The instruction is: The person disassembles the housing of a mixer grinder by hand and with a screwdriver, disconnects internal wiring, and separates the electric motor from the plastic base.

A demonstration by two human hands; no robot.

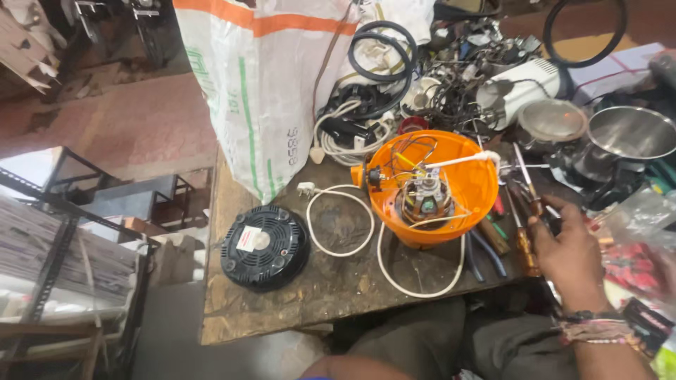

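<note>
Head camera is looking down on a cluttered wooden workbench, where a person's right hand is reaching into a cluster of screwdrivers lying at the right side of the bench. The fingers are resting spread and loosely curled over the tool handles, touching them; whether they are actually closing around any one tool cannot be told from this angle. A bundle of thread bracelets is sitting at the wrist. Just to the left of the hand, an opened orange appliance housing is standing on the bench with its motor and coloured wires exposed (the round black base cover is lying apart from it, near the bench's left edge). A white power cord is looping across the wood between the two and curling beneath the housing, its plug lying near a large white woven sack that is standing at the back. Behind the housing, a tangle of cables and spare parts is piling up, while steel bowls are sitting at the far right. The left hand is not appearing in the frame.
</note>
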